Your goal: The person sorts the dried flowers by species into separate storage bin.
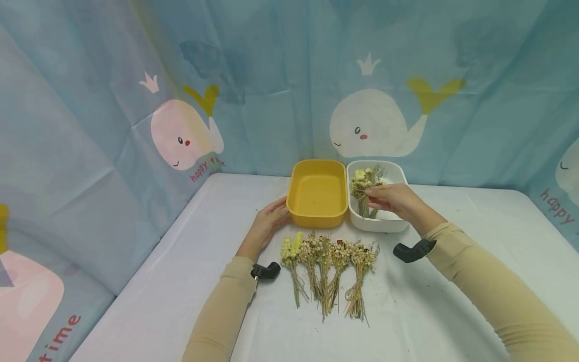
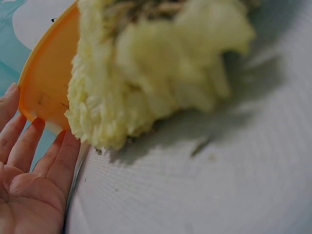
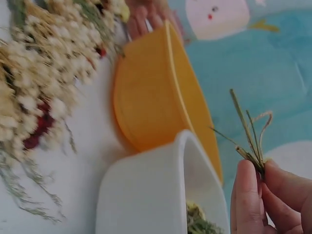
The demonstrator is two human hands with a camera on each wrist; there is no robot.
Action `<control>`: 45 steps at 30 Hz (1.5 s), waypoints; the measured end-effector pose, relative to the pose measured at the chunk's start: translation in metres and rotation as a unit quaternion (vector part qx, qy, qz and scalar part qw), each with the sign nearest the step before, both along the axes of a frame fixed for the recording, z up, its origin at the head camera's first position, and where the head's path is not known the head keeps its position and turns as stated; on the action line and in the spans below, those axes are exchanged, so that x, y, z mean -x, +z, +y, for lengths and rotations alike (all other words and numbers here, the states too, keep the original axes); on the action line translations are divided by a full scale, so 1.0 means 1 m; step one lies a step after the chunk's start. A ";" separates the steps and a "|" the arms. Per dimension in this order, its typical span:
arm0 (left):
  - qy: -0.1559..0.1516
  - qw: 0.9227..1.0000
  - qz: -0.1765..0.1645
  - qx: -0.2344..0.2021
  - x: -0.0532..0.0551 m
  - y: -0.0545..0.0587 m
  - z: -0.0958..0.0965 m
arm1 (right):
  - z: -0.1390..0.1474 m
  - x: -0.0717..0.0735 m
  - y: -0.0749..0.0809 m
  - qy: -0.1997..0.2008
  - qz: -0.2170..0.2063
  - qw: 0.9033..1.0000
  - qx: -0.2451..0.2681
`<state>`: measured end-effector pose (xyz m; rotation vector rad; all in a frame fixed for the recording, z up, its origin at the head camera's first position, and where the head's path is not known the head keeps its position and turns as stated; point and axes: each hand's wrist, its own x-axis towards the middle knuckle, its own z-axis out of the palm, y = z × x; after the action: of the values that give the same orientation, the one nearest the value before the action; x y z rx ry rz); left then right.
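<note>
My right hand (image 1: 398, 198) pinches a bunch of dried flowers (image 1: 362, 185) by its stems over the white container (image 1: 380, 226). In the right wrist view, thin stems (image 3: 252, 146) stick up between thumb and fingers, and yellowish-green flower heads (image 3: 200, 222) show inside the container. My left hand (image 1: 268, 223) rests its extended fingertips against the left side of the yellow container (image 1: 316, 221). Pale yellow flowers (image 2: 146, 73) loom close in front of the left wrist camera.
Several tied bunches of dried flowers (image 1: 323, 256) lie in a row in front of the containers, one with yellow heads (image 1: 291, 249) at the left end. The two containers stand side by side on the white table (image 1: 452, 301). A blue curtain (image 1: 271, 100) with whales hangs behind.
</note>
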<state>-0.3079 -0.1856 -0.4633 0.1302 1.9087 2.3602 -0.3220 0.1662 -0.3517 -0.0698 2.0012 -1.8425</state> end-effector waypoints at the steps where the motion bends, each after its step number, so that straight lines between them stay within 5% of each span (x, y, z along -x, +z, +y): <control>1: 0.001 1.000 0.000 0.000 0.000 0.000 0.000 | 0.000 0.003 -0.001 -0.003 -0.001 1.000 0.001; 12: 0.000 1.000 -0.006 0.003 -0.003 -0.003 -0.002 | -0.009 0.024 -0.020 -0.053 -0.006 0.997 -0.050; 28: 0.011 1.000 -0.007 0.002 -0.003 -0.002 0.000 | -0.007 0.031 -0.036 -0.089 0.017 0.992 -0.091; 45: 0.007 1.000 -0.003 0.001 -0.001 0.001 0.000 | -0.016 0.035 -0.044 -0.111 -0.003 0.991 -0.079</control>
<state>-0.3067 -0.1855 -0.4626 0.1113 1.9165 2.3636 -0.3572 0.1506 -0.3961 0.2138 2.2197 -1.8006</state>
